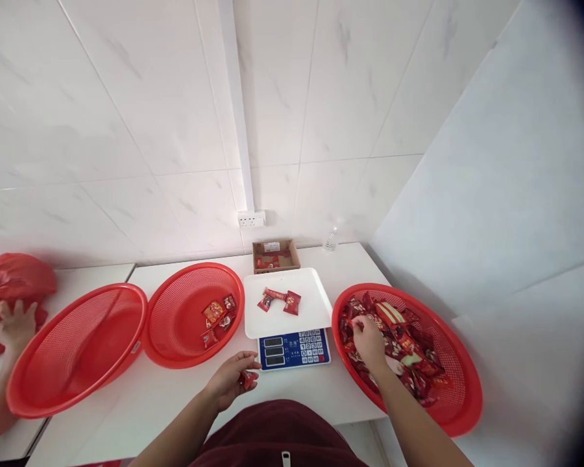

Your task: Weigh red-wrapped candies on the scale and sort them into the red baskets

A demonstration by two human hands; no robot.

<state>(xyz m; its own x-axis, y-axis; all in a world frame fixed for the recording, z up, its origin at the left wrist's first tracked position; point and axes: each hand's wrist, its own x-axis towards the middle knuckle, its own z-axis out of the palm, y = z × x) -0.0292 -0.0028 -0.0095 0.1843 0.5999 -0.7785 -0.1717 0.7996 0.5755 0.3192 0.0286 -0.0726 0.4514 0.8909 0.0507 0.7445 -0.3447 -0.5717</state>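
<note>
My left hand (233, 379) is closed around a small red packet (248, 379), just left of the blue scale (293, 349). My right hand (368, 338) reaches into the right red basket (471, 389), its fingers pinched among many red wrapped packets (421, 370); a bit of red shows at the fingertips, too small to name. On the scale's white tray (267, 327) lie several small red packets (292, 303). The middle red basket (175, 324) holds a few red packets (215, 312).
Another red basket (43, 383) stands tilted on the left. Beyond it, another person's hand (15, 327) is by a red bag (17, 282). Behind the scale are a cardboard box (276, 255) with red packets and a clear bottle (331, 240). A socket (251, 219) is on the wall.
</note>
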